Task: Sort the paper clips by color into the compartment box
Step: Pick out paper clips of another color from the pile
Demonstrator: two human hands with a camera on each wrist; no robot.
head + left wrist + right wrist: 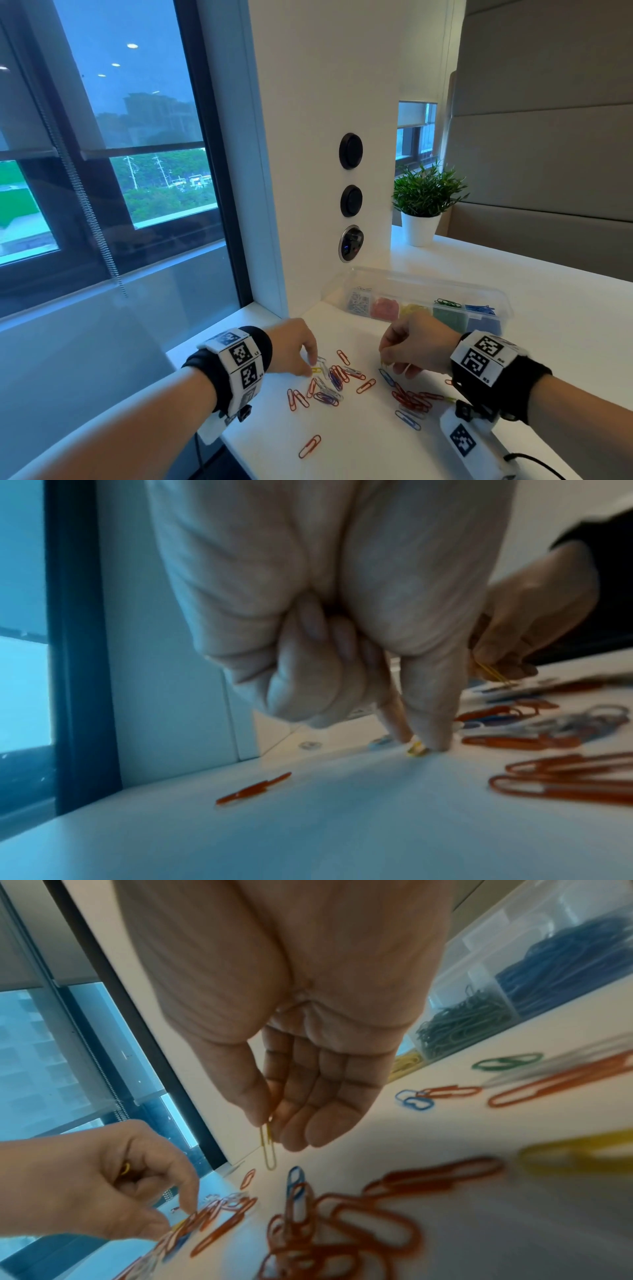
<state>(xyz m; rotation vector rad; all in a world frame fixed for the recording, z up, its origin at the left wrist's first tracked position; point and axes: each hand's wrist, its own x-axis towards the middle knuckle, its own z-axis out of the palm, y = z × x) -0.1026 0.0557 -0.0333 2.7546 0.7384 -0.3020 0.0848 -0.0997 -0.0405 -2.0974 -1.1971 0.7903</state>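
White tabletop (359,445) by window, loose paper clips (342,380) scattered before compartment box (493,298), left hand (294,346) pinching yellow clip (416,748) on surface, right hand (421,342) pinching another yellow clip (268,1146) just above.

- A white table (359,442) runs along the window wall.
- Loose paper clips (334,380) lie scattered on its near part: mostly red, with some blue, white and yellow.
- One red clip (310,446) lies alone, nearer the front edge.
- A clear compartment box (424,301) stands farther back.
- A potted plant (423,202) stands behind it.
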